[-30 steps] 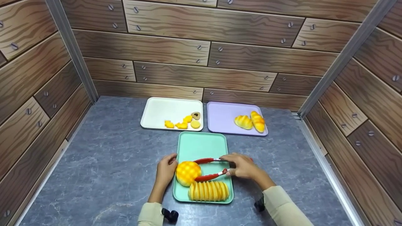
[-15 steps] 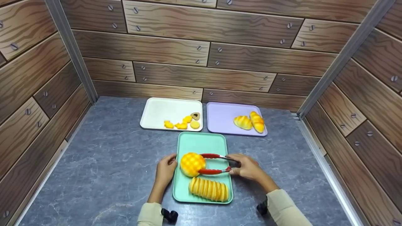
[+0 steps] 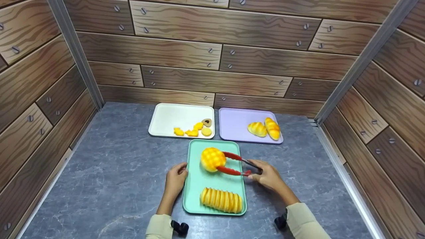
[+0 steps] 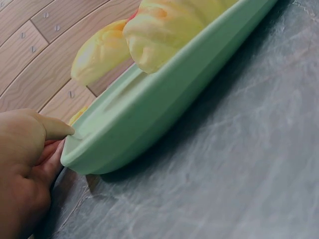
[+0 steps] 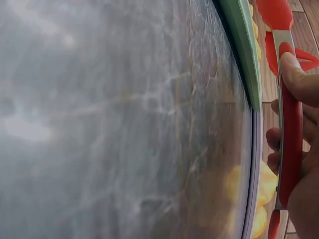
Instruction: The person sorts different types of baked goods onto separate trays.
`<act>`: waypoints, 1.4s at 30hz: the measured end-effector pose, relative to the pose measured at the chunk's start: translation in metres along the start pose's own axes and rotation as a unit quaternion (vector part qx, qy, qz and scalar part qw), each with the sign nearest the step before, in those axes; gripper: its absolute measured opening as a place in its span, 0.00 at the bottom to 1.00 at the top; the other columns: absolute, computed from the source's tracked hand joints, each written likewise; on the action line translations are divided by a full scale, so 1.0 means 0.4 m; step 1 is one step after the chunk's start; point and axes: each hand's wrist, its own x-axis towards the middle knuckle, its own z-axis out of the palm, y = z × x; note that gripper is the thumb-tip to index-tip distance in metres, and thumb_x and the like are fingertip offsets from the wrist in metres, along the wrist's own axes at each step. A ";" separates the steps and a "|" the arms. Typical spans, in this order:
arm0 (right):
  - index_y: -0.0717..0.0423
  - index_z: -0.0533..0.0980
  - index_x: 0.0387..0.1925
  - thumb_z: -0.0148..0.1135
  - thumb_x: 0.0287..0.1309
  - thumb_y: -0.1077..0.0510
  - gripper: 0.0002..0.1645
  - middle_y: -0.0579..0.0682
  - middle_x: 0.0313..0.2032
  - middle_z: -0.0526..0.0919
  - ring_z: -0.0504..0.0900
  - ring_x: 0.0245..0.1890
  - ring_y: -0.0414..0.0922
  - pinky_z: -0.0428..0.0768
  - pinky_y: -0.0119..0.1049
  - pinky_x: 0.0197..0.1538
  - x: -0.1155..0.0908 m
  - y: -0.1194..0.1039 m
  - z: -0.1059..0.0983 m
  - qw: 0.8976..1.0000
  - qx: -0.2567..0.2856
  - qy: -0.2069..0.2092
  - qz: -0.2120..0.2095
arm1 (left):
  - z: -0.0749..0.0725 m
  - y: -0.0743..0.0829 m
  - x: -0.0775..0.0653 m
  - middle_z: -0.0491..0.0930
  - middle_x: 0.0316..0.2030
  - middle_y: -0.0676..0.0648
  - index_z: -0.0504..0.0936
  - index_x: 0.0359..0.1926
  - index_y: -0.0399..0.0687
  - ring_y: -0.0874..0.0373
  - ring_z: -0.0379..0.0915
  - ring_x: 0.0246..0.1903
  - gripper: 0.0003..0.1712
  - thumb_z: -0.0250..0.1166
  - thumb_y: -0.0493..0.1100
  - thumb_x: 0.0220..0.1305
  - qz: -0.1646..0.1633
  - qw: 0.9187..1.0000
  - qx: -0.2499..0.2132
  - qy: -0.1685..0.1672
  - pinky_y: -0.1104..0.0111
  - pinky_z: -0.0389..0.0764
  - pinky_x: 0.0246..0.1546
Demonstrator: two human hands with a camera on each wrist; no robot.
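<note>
round bun (image 3: 212,159) in red tongs (image 3: 236,165) above grey marbled counter (image 3: 109,172)

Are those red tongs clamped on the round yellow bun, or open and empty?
Clamped on it. In the head view the red tongs have an arm on either side of the round bun, and the right hand squeezes their handles.
</note>
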 end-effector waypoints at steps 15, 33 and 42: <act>0.57 0.72 0.69 0.73 0.56 0.49 0.41 0.61 0.64 0.77 0.74 0.65 0.62 0.68 0.62 0.66 0.008 0.050 -0.034 0.991 -0.015 0.091 0.094 | 0.000 -0.002 -0.003 0.84 0.48 0.38 0.83 0.57 0.35 0.48 0.82 0.49 0.19 0.62 0.35 0.67 -0.006 1.000 -0.007 -0.003 0.57 0.82 0.52; 0.57 0.70 0.69 0.66 0.61 0.41 0.41 0.63 0.61 0.78 0.78 0.58 0.63 0.71 0.61 0.57 0.060 0.082 -0.067 0.973 -0.037 0.114 0.200 | 0.000 -0.004 -0.001 0.84 0.47 0.39 0.83 0.56 0.36 0.50 0.81 0.48 0.18 0.62 0.35 0.67 0.000 1.000 0.004 0.000 0.59 0.82 0.50; 0.53 0.73 0.65 0.65 0.61 0.39 0.36 0.62 0.57 0.81 0.80 0.52 0.62 0.71 0.59 0.49 0.097 0.087 -0.072 0.967 -0.052 0.105 0.227 | 0.003 -0.006 0.001 0.84 0.46 0.40 0.84 0.56 0.36 0.50 0.82 0.47 0.18 0.62 0.34 0.66 -0.002 1.000 0.003 0.003 0.59 0.82 0.50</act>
